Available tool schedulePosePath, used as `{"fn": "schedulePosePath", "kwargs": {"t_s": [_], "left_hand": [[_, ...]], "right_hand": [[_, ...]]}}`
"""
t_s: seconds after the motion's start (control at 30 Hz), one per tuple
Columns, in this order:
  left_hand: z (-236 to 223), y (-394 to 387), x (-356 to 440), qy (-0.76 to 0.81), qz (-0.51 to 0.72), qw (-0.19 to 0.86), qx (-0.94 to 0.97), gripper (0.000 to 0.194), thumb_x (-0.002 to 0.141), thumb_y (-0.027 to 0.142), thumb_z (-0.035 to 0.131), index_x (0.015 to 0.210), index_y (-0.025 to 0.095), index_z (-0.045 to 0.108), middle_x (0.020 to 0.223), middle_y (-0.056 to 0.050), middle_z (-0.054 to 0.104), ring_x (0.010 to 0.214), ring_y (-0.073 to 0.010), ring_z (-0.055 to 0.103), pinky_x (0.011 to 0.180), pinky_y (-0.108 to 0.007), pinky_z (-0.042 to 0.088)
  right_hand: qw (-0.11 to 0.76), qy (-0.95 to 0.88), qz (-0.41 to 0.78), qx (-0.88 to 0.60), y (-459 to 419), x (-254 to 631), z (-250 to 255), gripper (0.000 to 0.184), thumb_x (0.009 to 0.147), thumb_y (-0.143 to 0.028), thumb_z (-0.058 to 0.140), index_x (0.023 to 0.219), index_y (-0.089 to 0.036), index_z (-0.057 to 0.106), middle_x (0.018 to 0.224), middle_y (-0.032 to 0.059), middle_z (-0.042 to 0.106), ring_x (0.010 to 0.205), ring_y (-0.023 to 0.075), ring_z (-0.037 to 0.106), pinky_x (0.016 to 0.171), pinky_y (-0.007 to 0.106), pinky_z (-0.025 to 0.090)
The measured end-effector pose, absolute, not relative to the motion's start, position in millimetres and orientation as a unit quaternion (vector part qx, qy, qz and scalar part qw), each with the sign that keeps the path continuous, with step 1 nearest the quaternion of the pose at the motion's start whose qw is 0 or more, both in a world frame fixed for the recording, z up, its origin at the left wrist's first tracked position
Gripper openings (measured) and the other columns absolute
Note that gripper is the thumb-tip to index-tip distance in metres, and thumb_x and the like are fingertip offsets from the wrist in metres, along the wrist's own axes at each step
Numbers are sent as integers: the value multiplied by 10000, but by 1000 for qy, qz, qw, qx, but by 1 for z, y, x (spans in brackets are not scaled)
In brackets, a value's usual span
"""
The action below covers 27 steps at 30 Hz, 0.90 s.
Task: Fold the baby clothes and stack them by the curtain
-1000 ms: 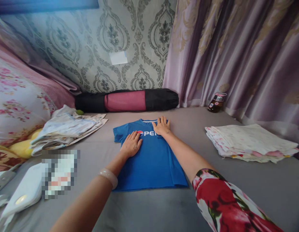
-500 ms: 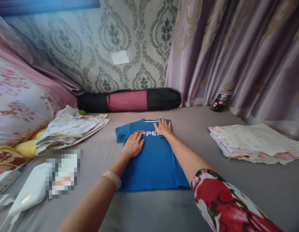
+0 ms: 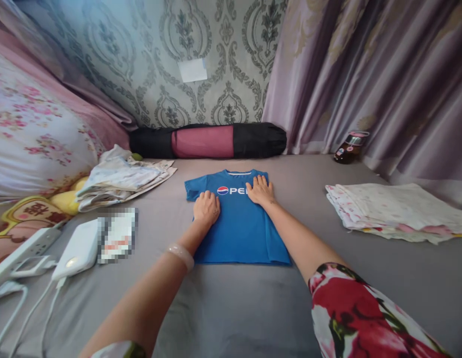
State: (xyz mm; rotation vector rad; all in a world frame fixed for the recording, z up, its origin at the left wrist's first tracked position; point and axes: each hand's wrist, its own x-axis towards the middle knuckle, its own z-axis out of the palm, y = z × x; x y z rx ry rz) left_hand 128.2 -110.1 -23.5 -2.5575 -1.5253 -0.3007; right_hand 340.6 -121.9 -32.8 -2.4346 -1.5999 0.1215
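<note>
A blue T-shirt (image 3: 238,233) with a round logo and white letters lies on the grey bedsheet, its neckline away from me. Its left sleeve sticks out, while its right side is folded in and the right sleeve is out of sight. At the shirt's left edge, below that sleeve, my left hand (image 3: 207,207) is closed with the fingers curled down onto the fabric; the fingertips are hidden. My right hand (image 3: 261,191) rests flat near the right shoulder, fingers stretched out, covering part of the lettering.
Folded cloths (image 3: 119,176) lie at left, and another cloth stack (image 3: 398,209) at right. A power bank (image 3: 77,248) with cables and a power strip (image 3: 27,248) are front left. A rolled mat (image 3: 203,141) lies along the wall; a bottle (image 3: 349,148) stands by the curtain.
My left hand has gone from lying flat on the shirt to curled fingers at its left edge. My right hand stays flat near the shoulder. The camera view has shifted a little.
</note>
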Motion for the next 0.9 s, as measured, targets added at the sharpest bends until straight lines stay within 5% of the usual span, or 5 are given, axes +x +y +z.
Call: {"fn": "schedulePosePath", "kwargs": {"t_s": [0.13,0.33,0.67,0.9], "left_hand": [[-23,-127,117,-491,-57,31,-869,356,969,252,298,1109,146,607,1149,-139,606,1112,-251,533,931,-347,420],[-28,-159,90,-523,-47,-6,-851,484,981,381,324,1395,150,425,1478,-174,393,1383,-293,341,1112,-434,291],[-20,-179,83,-565,-60,-67,-820,527,980,409,328,1433,146,385,1532,-155,324,1425,-309,263,1149,-446,251],[-18,-181,74,-559,-110,-73,-818,473,957,367,415,1356,113,431,1476,-182,382,1352,-269,393,1104,-374,323]], "right_hand": [[134,-551,62,-821,-118,348,-30,653,977,-462,169,1480,-69,307,1571,128,230,1452,257,135,1158,487,115],[146,-564,121,-804,-138,364,-26,673,975,-468,113,1516,-78,211,1590,119,164,1460,236,128,1169,434,150],[56,-639,17,-767,-233,350,-44,709,965,-506,122,1509,-67,242,1573,117,218,1451,241,177,1175,456,149],[60,-640,-8,-766,-240,345,-45,709,966,-500,109,1497,-62,280,1559,134,253,1441,261,213,1165,482,188]]}}
